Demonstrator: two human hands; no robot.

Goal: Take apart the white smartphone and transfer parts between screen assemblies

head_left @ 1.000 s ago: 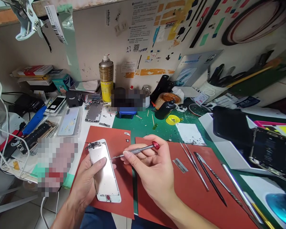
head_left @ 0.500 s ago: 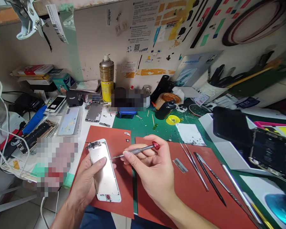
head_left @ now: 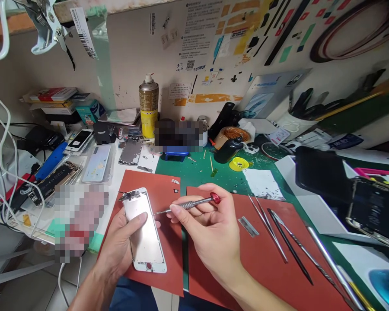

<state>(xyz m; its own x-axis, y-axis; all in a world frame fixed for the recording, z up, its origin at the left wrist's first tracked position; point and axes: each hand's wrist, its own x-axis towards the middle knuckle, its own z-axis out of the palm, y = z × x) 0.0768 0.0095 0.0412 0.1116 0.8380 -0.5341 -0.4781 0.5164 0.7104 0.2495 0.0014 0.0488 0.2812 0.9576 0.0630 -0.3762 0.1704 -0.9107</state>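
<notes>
My left hand (head_left: 121, 237) is closed round the left edge of a white phone screen assembly (head_left: 145, 242), its thumb lying on the silvery metal back. A dark flex cable (head_left: 132, 196) sticks up at the assembly's top end. Between the fingers and thumb of my right hand (head_left: 210, 229) is a thin precision screwdriver (head_left: 191, 204) with a red cap. Its tip points left at the assembly's right edge; whether it touches a screw there is too small to tell. Both hands are above a reddish-brown mat (head_left: 168, 242).
Tweezers (head_left: 268, 229), a black pick tool (head_left: 290, 246) and a small metal strip (head_left: 248, 226) lie on the right mat. A white box (head_left: 304, 198) with phone parts stands at the right. Behind are a spray can (head_left: 148, 106), a black bottle (head_left: 227, 150) and a yellow lid (head_left: 239, 164).
The whole view has shifted slightly, so everything appears a little further right. Both hands keep their grips, and the screwdriver tip stays by the assembly's right edge.
</notes>
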